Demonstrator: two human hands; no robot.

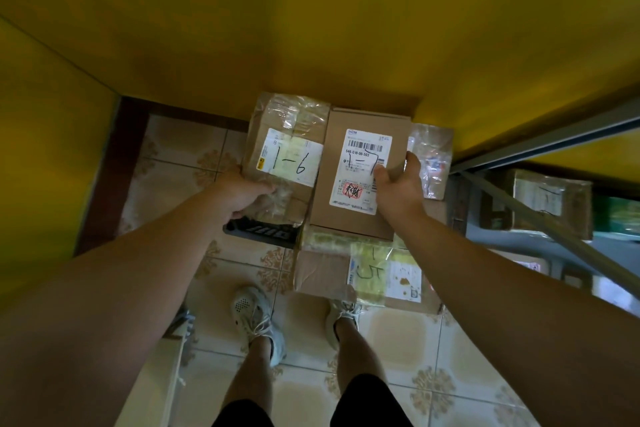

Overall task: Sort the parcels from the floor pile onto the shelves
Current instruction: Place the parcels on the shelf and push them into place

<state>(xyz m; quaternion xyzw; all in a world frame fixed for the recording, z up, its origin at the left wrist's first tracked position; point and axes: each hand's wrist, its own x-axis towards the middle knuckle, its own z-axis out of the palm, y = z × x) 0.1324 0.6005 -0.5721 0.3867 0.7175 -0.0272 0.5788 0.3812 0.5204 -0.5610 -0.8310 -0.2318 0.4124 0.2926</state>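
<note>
I look straight down at cardboard parcels by a yellow wall. My left hand grips the near edge of a taped brown box marked "1-6". My right hand holds the right side of a plain brown box marked "1-7", thumb on its white label. Below them lies a taped box marked "1-5". A dark flat parcel shows under the 1-6 box. Another taped parcel sits just right of the 1-7 box, partly hidden by my fingers.
A grey metal shelf frame stands at the right, with a taped box on a lower shelf. Yellow walls close the corner at the left and far side. My feet stand on patterned floor tiles.
</note>
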